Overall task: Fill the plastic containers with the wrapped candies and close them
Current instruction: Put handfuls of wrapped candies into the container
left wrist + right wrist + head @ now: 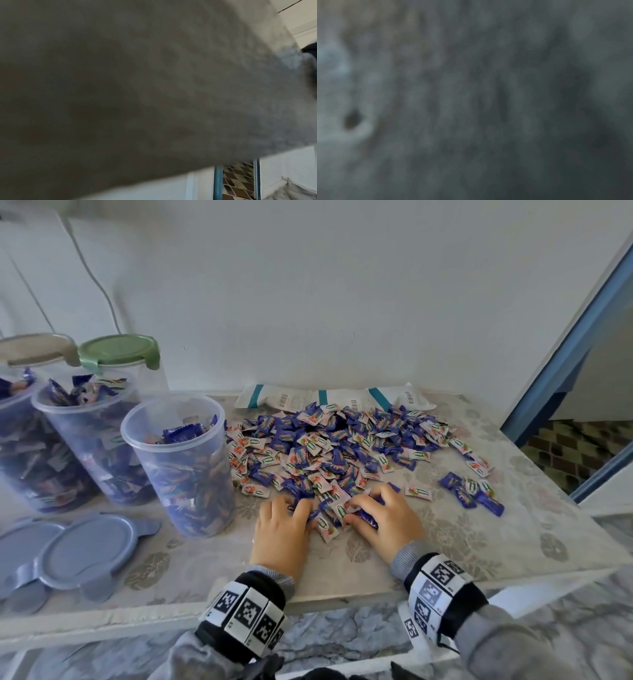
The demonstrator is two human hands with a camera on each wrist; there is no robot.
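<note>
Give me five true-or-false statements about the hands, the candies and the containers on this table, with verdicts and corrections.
1. Both hands are at the near edge of the candy pile. True: the left hand and the right hand curl over candies there.
2. The nearest container has its lid on. False: it stands open, holding candies.
3. A green lid sits on a container at the back left. True.
4. The blue lids lie to the right of the pile. False: they lie on the table at the left, in front of the containers.
5. The white packets lie between the pile and the person. False: they lie beyond the pile, by the wall.
</note>
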